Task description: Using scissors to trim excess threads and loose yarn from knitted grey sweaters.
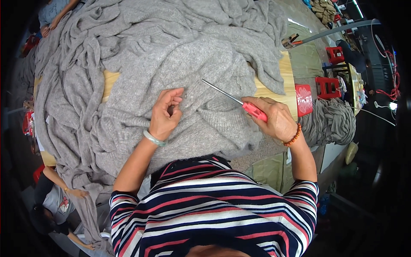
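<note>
Grey knitted fabric (184, 64) lies heaped in front of me, with ribbed bands showing in places. Over it hovers my left hand (166, 112), its fingers loosely curled and nothing visible in them. A pale green bangle (154, 138) circles that wrist. My right hand (274, 118) is closed round the pink handle of a tool (255, 111); its long thin metal rod points up and left above the cloth. The handle resembles that of a stick lighter, but I cannot tell its exact kind. A beaded bracelet (294, 136) is on my right wrist.
Bare wood of the table (288, 77) shows at the right. Beyond it stand red stools (327, 88) and a grey knit pile (332, 122). A hose-like arm (334, 31) reaches in from the upper right. One person (55, 201) handles fabric at lower left; another (53, 15) is at upper left.
</note>
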